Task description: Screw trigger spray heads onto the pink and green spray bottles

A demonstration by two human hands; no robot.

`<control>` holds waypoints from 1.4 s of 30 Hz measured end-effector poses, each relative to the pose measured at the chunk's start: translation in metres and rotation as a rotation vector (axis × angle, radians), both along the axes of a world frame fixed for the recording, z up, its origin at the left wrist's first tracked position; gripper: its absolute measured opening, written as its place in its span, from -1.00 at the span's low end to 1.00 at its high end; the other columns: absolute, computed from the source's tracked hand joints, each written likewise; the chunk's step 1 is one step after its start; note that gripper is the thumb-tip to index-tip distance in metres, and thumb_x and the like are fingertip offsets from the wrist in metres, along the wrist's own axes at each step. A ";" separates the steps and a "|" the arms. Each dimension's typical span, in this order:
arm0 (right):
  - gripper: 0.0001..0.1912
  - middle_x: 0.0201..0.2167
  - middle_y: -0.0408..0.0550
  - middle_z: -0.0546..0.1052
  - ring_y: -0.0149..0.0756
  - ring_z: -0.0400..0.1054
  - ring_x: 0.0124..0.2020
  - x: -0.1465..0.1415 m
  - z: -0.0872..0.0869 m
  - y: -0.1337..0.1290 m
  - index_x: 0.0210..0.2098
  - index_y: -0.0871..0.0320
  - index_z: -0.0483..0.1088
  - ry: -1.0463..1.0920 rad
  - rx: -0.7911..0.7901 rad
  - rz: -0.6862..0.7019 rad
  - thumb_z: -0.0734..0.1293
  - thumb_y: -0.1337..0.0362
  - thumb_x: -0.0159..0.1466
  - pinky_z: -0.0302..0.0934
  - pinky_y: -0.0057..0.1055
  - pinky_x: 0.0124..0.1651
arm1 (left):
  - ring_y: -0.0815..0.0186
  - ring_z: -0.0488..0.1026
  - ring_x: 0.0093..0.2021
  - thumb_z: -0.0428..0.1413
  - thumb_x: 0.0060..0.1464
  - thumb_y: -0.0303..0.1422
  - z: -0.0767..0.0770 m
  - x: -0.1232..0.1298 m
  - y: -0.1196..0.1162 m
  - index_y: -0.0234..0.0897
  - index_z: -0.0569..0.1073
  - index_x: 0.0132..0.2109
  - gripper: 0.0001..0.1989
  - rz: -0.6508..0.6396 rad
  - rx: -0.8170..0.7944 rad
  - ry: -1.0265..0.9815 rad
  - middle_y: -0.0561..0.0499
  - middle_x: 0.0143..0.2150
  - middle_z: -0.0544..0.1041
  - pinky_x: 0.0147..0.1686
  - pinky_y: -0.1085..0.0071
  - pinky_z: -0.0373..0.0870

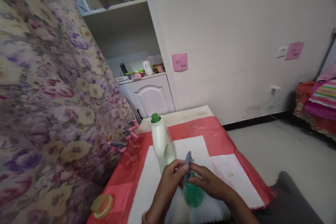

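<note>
A spray bottle [193,196] with green liquid in its round, clear body stands on white cloth in front of me. Its grey spray head [188,163] points away from me. My left hand [173,174] pinches this head from the left side. From the right, my right hand [206,179] has its fingers curled about the bottle's neck, just under the head; the fingers partly hide the neck. Just beyond my left hand stands a pale green jug [163,143], upright, its mouth uncapped and a green piece [155,117] sitting in the opening.
Several clear spray bottles with pink and grey heads [128,150] stand along the table's left edge by the floral curtain [52,105]. A round yellowish lid or jar [103,205] lies at near left. The red tablecloth [223,140] carries white cloths [241,178]. Shelves [141,77] rise behind.
</note>
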State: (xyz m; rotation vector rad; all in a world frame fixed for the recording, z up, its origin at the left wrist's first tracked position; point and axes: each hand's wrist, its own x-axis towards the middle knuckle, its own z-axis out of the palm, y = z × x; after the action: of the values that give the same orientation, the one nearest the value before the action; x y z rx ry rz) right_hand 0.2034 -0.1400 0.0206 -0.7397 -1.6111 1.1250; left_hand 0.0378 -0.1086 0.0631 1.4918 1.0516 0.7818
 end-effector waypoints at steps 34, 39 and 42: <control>-0.84 -0.33 -0.21 0.49 -0.23 0.38 -0.22 -0.017 -0.023 0.008 -0.33 0.10 0.40 0.047 -0.055 -0.287 0.41 0.35 0.08 0.22 -0.37 -0.11 | 0.54 0.13 -0.68 0.22 -0.07 0.02 -0.019 0.003 -0.006 -0.28 0.37 -0.39 -0.57 0.151 -0.011 -0.012 0.21 -0.63 0.31 -0.71 0.60 0.04; -0.66 -0.31 -0.19 0.44 -0.23 0.37 -0.24 -0.031 -0.028 0.005 -0.30 0.09 0.30 0.018 -0.060 -0.519 0.47 0.37 -0.02 0.25 -0.35 -0.14 | 0.52 0.13 -0.66 0.22 -0.08 0.03 -0.017 0.004 -0.007 -0.27 0.36 -0.41 -0.57 0.185 0.003 0.005 0.22 -0.65 0.28 -0.69 0.60 0.02; -0.67 -0.20 -0.10 0.45 -0.20 0.38 -0.13 -0.025 -0.021 0.001 -0.18 0.11 0.35 0.014 -0.017 -0.393 0.41 0.40 0.05 0.26 -0.31 -0.04 | 0.53 0.09 -0.68 0.22 -0.10 0.03 -0.018 0.005 -0.006 -0.26 0.35 -0.43 -0.57 0.200 0.022 0.009 0.24 -0.66 0.25 -0.70 0.59 0.00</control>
State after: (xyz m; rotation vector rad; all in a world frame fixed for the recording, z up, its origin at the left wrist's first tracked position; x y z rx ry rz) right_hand 0.1784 -0.1391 -0.0008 -1.0061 -1.3682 0.8559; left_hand 0.0429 -0.1145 0.0448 1.4238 1.2151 0.9294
